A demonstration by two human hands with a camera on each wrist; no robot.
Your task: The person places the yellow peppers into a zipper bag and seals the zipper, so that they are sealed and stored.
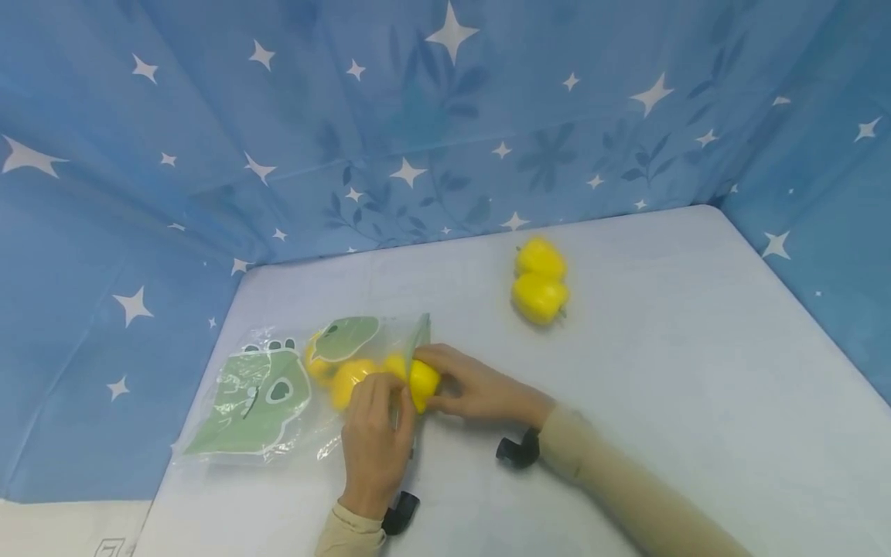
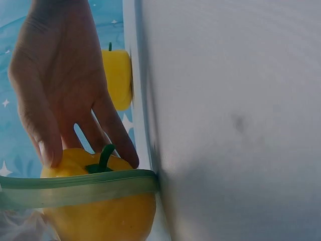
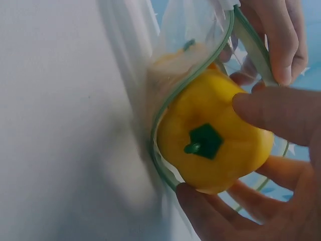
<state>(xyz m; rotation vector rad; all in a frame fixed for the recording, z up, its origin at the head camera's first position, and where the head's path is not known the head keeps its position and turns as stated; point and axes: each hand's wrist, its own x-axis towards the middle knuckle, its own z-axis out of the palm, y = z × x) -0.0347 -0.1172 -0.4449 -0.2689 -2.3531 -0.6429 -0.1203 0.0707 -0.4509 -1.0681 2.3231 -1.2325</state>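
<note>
A yellow bell pepper (image 1: pixel 424 383) with a green stem is halfway through the mouth of a clear zip bag (image 1: pixel 323 429). My right hand (image 1: pixel 480 387) grips this pepper from its stem side, thumb and fingers spread around it. At the bag's near edge, my left hand (image 1: pixel 376 445) pinches the rim; in the right wrist view its fingers (image 3: pixel 285 45) are on the green zip strip (image 3: pixel 173 95). The mouth is spread around the pepper. More yellow peppers (image 1: pixel 350 379) lie inside, partly hidden by a green dinosaur print (image 1: pixel 254 402).
Two more yellow bell peppers (image 1: pixel 539 298) lie together toward the back of the white table (image 1: pixel 682 371). A blue curtain (image 1: pixel 418 116) with white stars hangs along the back and sides. A black wrist piece (image 1: pixel 518 450) sits by the right sleeve.
</note>
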